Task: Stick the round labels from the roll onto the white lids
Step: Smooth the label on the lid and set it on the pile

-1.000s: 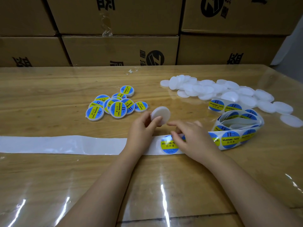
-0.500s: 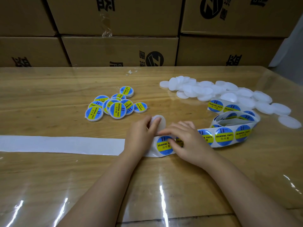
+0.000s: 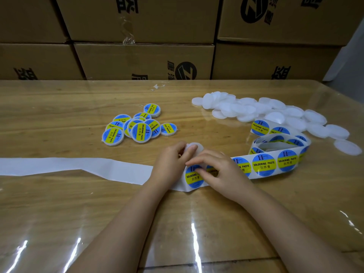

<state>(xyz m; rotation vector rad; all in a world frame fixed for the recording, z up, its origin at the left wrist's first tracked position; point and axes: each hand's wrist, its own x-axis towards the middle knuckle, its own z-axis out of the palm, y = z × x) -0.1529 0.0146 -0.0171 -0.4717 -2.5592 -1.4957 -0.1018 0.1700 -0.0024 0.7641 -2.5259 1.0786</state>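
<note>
My left hand (image 3: 171, 160) pinches the lid (image 3: 197, 147) just beyond the label (image 3: 194, 179), which my right hand (image 3: 222, 172) only touches, loose-fingered.

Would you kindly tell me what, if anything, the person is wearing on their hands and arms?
Nothing, as far as the head view shows. The left hand and right hand have no gloves, and no rings show on the fingers in view. The left forearm and right forearm are uncovered down to the picture's bottom edge, with no sleeve, watch or bracelet.
</note>
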